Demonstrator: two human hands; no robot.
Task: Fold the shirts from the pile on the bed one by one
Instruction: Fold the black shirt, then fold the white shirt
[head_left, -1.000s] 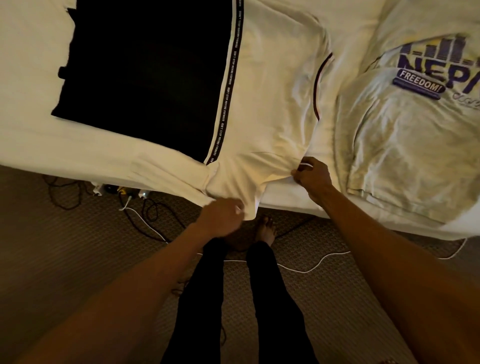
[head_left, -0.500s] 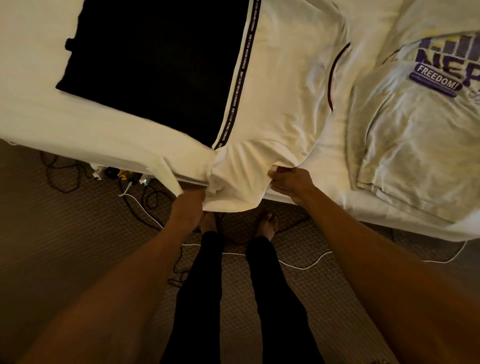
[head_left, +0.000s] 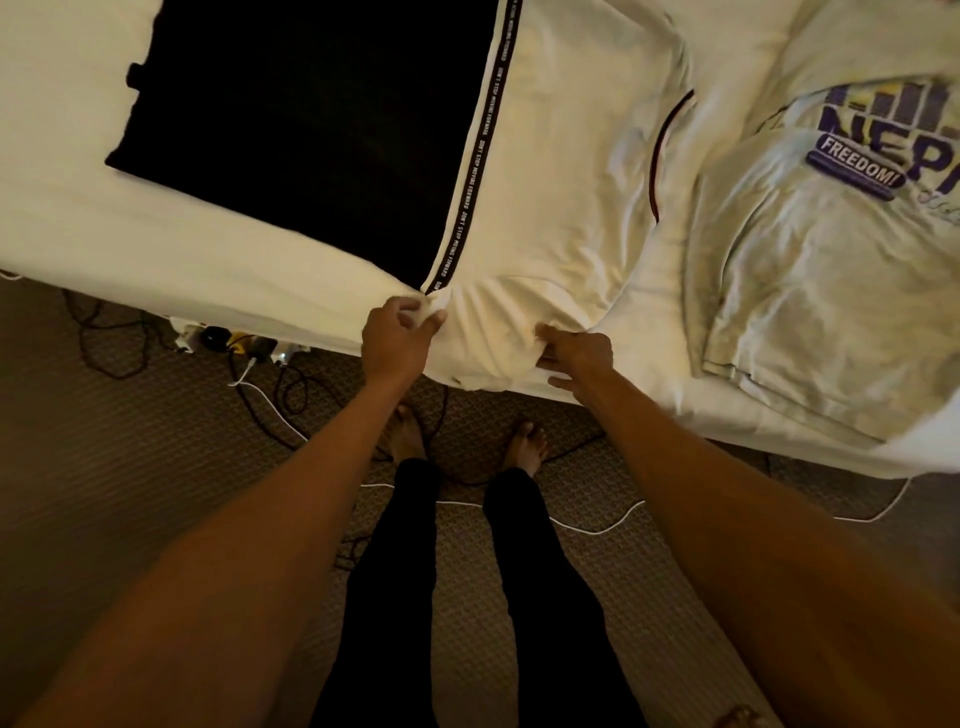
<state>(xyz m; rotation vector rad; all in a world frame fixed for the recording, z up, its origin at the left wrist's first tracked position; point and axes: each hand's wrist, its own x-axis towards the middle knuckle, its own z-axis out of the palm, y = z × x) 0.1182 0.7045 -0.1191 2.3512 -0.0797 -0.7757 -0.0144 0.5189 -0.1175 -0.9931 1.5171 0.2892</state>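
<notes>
left hand (head_left: 397, 340) pinching the hem of the black-and-white shirt (head_left: 545, 182) at the bed (head_left: 156, 249) edge, right hand (head_left: 579, 353) gripping the same hem, both arms outstretched

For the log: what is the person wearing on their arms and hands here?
Nothing that shows. The left forearm and right forearm are bare, with no sleeves in view. The left hand and right hand have no gloves; in this dim light I can make out no rings or watch.
</notes>
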